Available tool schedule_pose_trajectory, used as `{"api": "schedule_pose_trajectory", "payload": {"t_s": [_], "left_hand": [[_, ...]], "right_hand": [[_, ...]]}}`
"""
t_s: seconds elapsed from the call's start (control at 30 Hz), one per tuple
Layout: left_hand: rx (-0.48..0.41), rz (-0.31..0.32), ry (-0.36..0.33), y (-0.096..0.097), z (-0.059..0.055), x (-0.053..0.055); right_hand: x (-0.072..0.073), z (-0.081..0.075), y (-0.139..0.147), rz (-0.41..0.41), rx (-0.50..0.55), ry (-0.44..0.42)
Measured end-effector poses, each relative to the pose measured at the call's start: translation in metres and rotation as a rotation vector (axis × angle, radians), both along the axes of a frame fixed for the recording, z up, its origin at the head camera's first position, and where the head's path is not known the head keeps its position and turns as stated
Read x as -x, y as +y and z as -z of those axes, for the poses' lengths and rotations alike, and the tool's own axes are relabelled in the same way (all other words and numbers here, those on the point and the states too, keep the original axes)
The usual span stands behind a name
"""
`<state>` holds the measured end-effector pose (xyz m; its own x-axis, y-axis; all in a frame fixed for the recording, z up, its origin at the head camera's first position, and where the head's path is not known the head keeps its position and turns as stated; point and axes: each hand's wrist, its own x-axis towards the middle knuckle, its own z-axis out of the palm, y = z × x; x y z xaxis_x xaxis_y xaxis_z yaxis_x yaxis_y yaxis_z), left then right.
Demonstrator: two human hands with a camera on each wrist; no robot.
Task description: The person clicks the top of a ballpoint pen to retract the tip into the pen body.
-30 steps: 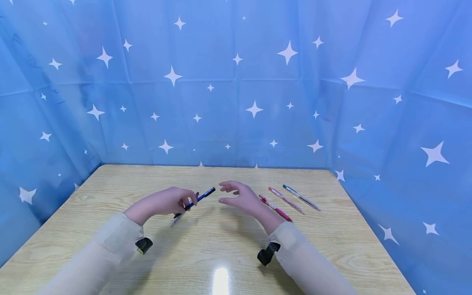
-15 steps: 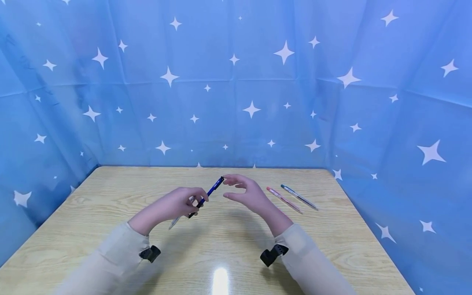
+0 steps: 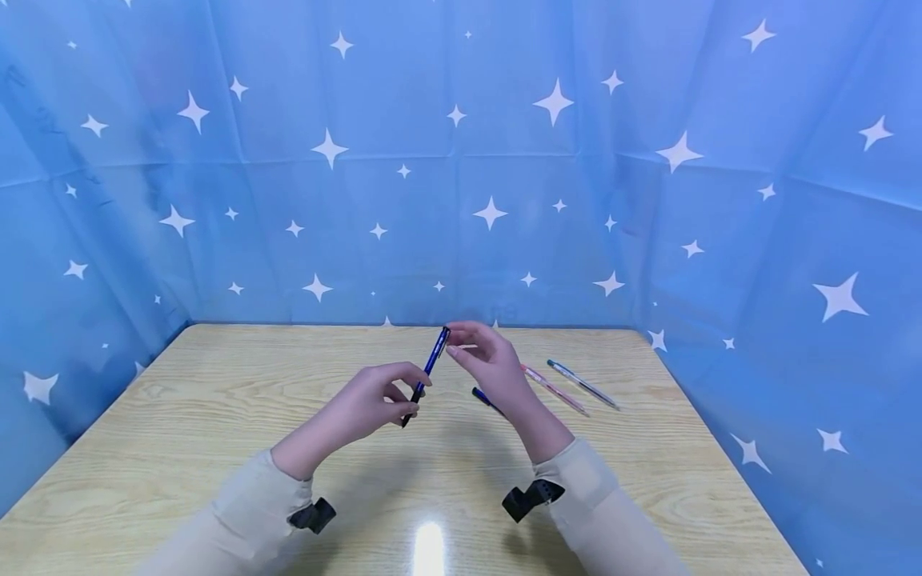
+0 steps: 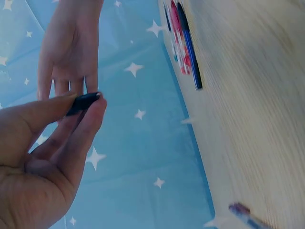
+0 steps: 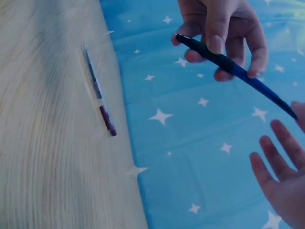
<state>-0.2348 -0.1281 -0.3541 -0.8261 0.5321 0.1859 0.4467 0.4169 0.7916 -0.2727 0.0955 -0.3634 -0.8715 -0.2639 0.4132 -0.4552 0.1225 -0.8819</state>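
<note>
My left hand (image 3: 385, 396) pinches a blue pen (image 3: 435, 354) by its black grip, between thumb and fingers, and the pen slants up to the right above the table. At its upper end are the fingertips of my right hand (image 3: 493, 372), the thumb and fingers loosely extended. In the right wrist view the blue barrel (image 5: 257, 85) runs from the left hand's fingers down to the right hand, whose other fingers are spread. A second pen, clear-barrelled with a dark red end (image 5: 108, 123), lies on the table; the left hand hides it in the head view.
Right of the right hand lie a pink pen (image 3: 555, 390) and a clear pen with a teal end (image 3: 582, 384). Another blue pen (image 3: 487, 397) is partly covered by the right hand. A blue starred curtain (image 3: 403, 200) stands behind the wooden table (image 3: 252, 384).
My left hand has moved right and raised the blue pen's upper end, so it stands steeper. My right hand has shifted up slightly, its fingertips now at that end, uncovering another blue pen.
</note>
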Motion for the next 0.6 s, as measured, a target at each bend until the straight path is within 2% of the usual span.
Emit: {"api": "schedule_pose_trajectory", "payload": {"t_s": [0.27, 0.47, 0.6], "left_hand": [[-0.099, -0.111, 0.048, 0.018, -0.002, -0.011], [-0.188, -0.136, 0.056, 0.03, -0.001, -0.017], [-0.22, -0.165, 0.047, 0.038, -0.002, -0.021]], "right_hand": [[-0.007, -0.012, -0.002, -0.106, 0.2, 0.013], [-0.013, -0.019, -0.001, -0.185, 0.307, 0.052], [-0.016, -0.024, -0.002, -0.19, 0.352, 0.064]]}}
